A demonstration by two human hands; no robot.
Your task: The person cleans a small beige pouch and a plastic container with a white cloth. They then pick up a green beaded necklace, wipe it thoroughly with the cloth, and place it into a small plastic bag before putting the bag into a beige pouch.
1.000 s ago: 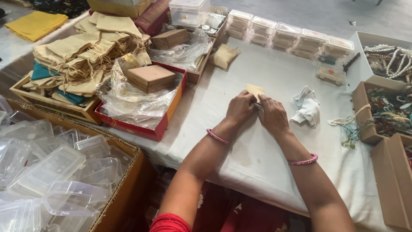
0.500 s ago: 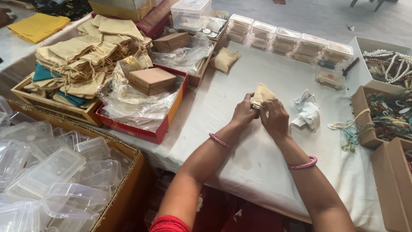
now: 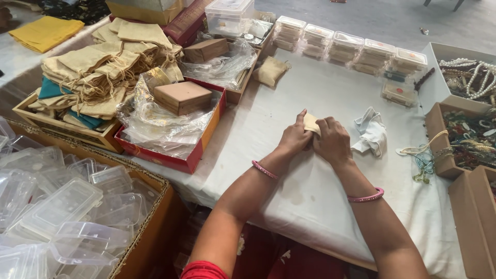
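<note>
Head view: left hand (image 3: pixel 294 138) and right hand (image 3: pixel 333 140), fingers curled shut, together pinch a small beige cloth pouch (image 3: pixel 311 123) just above the white-clothed table (image 3: pixel 320 93); a crumpled white cloth (image 3: pixel 371 135) lies just beside the right hand.

Jewellery packing workshop: bead boxes (image 3: pixel 467 77), pouches (image 3: pixel 103 67)

I see both hands meeting mid-table over a small beige pouch (image 3: pixel 311 123): my left hand (image 3: pixel 294 138) and right hand (image 3: pixel 333 140) pinch it together above the white tablecloth (image 3: pixel 310 196). A crumpled white cloth (image 3: pixel 371 133) lies just beside the right hand. Clear lidded boxes (image 3: pixel 351 47) line the table's far edge.
</note>
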